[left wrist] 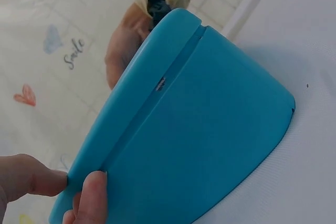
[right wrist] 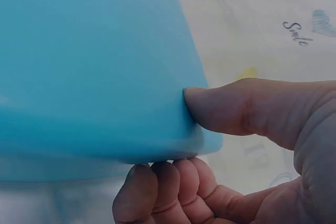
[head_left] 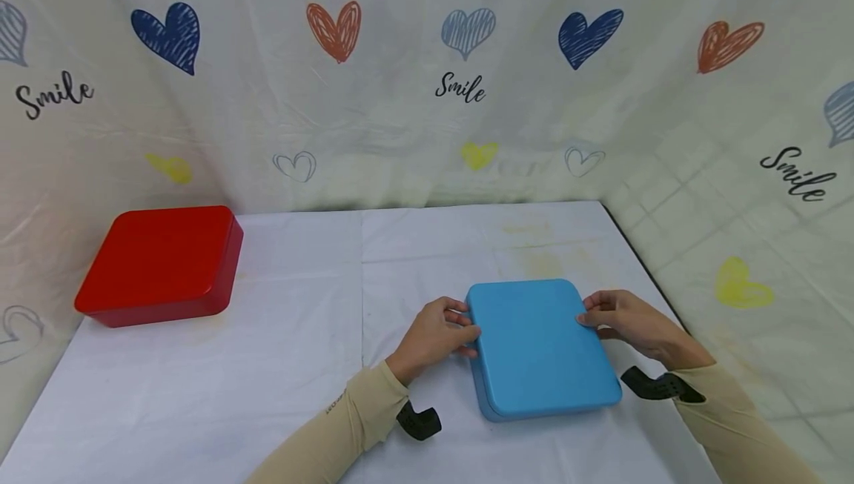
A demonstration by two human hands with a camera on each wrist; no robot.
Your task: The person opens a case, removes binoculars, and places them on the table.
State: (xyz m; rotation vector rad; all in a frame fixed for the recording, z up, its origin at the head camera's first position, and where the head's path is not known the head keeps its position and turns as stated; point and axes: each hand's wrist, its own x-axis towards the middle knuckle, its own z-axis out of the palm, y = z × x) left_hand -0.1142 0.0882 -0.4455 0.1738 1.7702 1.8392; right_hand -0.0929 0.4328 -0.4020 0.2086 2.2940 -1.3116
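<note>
A light blue lidded box stands on the white-covered table, right of centre. My left hand grips the rim of its lid on the left side, with the thumb on the lid and a fingertip tucked at the seam below. On the opposite side my right hand pinches the lid edge. In the right wrist view the right thumb presses on top of the lid while the other fingers curl under its rim. A narrow groove runs between lid and box body in the left wrist view.
A closed red box sits at the table's far left. Behind and to the right hangs a pale curtain printed with hearts and the word "Smile". The white cloth on the table reaches its dark right edge.
</note>
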